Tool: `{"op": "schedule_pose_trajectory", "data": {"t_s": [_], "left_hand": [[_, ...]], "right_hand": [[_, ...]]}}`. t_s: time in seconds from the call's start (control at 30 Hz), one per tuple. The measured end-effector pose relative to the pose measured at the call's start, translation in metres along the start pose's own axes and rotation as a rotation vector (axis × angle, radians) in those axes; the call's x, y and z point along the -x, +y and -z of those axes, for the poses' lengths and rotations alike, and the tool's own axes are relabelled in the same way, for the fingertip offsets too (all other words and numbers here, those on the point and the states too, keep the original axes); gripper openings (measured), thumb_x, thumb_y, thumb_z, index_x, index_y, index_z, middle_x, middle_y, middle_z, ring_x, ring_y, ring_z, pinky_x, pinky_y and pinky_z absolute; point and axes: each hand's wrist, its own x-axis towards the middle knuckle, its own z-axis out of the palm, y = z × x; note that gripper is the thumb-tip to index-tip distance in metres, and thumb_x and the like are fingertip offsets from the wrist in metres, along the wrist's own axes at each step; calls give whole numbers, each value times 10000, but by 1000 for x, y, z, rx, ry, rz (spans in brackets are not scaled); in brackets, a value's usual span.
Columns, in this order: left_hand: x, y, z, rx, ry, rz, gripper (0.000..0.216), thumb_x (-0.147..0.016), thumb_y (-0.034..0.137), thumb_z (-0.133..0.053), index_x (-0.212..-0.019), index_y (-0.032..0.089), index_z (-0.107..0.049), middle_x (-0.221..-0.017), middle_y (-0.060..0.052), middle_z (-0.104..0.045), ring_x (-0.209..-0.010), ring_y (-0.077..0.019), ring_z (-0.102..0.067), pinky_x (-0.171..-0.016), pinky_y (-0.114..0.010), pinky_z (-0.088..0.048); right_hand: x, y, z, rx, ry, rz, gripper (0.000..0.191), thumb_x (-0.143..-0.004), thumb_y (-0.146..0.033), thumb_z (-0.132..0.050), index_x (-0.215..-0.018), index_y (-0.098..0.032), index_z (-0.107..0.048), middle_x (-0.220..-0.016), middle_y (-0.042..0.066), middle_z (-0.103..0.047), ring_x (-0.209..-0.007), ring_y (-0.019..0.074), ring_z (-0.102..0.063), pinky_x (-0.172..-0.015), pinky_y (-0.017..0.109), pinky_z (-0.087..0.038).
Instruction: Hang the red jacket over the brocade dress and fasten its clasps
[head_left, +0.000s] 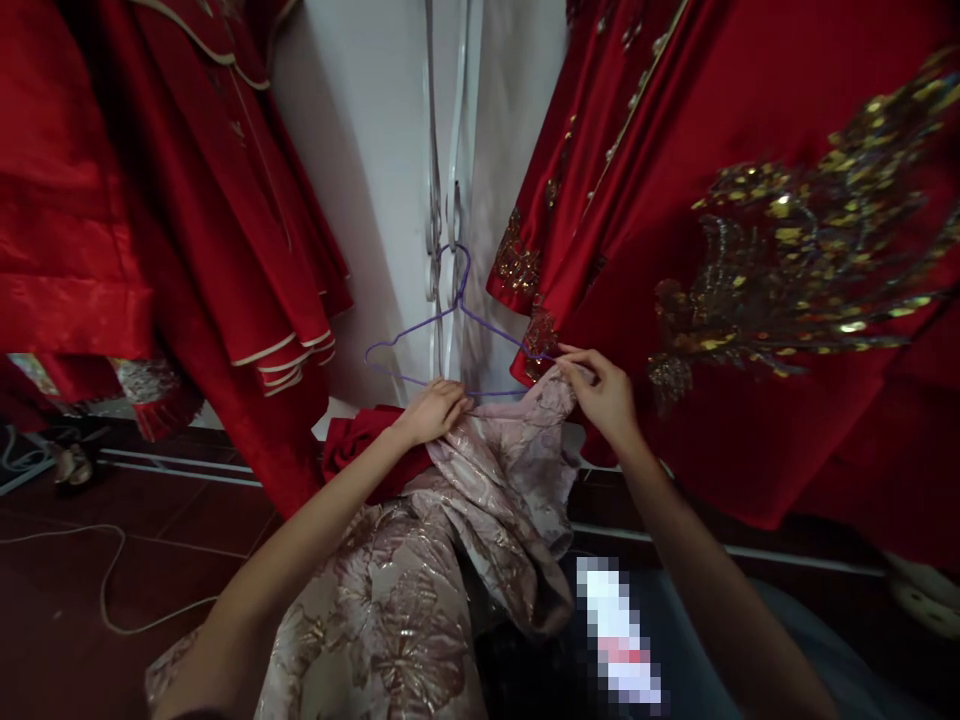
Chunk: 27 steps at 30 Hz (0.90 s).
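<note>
- floral dress [420, 570] is draping below the purple hanger [459, 299], one shoulder meeting its right end
- right hand [604, 395] is pinching that shoulder; left hand [435, 411] is clutching the neckline
- both are seemingly fitting it on; the hanger's bare left end is probably calling for fabric next

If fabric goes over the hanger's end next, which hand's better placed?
Probably the right hand: it pinches the pale floral garment at the right end of the purple hanger. The left hand holds it mid-hanger, short of the opposite end.
</note>
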Motion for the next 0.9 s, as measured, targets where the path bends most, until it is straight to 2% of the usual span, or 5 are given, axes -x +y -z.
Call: {"op": "schedule_pose_trajectory", "data": {"t_s": [0.13, 0.27, 0.5, 0.73, 0.9], "left_hand": [[19, 4, 2, 57, 31, 39, 277, -934, 248, -271, -956, 200, -542, -1013, -36, -621, -977, -127, -554, -1043, -358, -301], [27, 4, 10, 88, 41, 53, 281, -937, 259, -268, -966, 201, -541, -1027, -44, -610, -990, -141, -538, -1002, -351, -329], [20, 8, 11, 87, 14, 61, 291, -940, 272, -252, -958, 195, -532, -959, -50, -611, -934, -154, -550, -921, -333, -363], [1, 34, -6, 215, 54, 46, 283, -940, 284, -269, -907, 185, -532, -875, -45, -613, -879, -154, -565, -834, -294, -386], [4, 38, -5, 237, 64, 80, 283, -938, 295, -280, -916, 183, -539, -879, -51, -615, -880, -164, -559, -836, -302, -375]], "right_hand": [[-4, 41, 16, 77, 221, -63, 201, -788, -374, -548, -845, -198, -625, -988, 92, -680, -929, 234, -632, -844, 401, -477], [-5, 52, 32, 104, 302, -67, 236, -783, -391, -556, -866, -188, -642, -944, 82, -685, -881, 233, -634, -819, 389, -485], [-9, 30, 26, 127, 259, 12, 291, -793, -417, -559, -904, -170, -668, -870, 75, -677, -800, 209, -620, -754, 355, -481], [-25, -15, 0, 226, 200, 170, 215, -815, -390, -553, -867, -226, -682, -866, 57, -662, -825, 199, -601, -764, 333, -462], [-25, -6, 17, 205, 255, 186, 207, -817, -387, -561, -870, -229, -683, -844, 50, -676, -790, 200, -611, -737, 339, -466]]}}
